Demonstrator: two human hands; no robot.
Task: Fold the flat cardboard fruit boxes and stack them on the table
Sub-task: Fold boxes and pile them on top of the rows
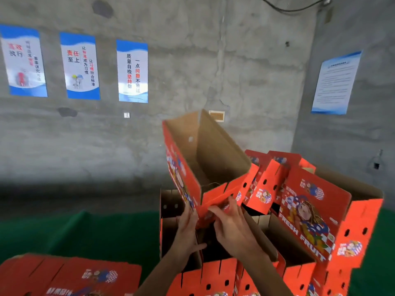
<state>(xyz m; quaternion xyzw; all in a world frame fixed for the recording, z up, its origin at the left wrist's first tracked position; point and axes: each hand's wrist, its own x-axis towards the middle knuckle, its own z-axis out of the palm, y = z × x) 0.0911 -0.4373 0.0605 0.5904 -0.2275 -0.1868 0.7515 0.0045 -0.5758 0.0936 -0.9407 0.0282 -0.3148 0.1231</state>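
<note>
A red printed fruit box [198, 159], opened into a tube with its brown inside showing, is held tilted above the stack of folded boxes [303, 221]. My left hand [189, 227] presses flat against the box's lower left side. My right hand [229, 223] pinches a red bottom flap of the same box, fingers curled round its edge. A pile of flat, unfolded red boxes [70, 276] lies on the green table [96, 233] at the lower left.
Folded red boxes fill the right half of the table, some open-topped with brown insides. A grey concrete wall with several blue-and-white posters [132, 71] stands behind. Bare green tabletop shows to the left of the stack.
</note>
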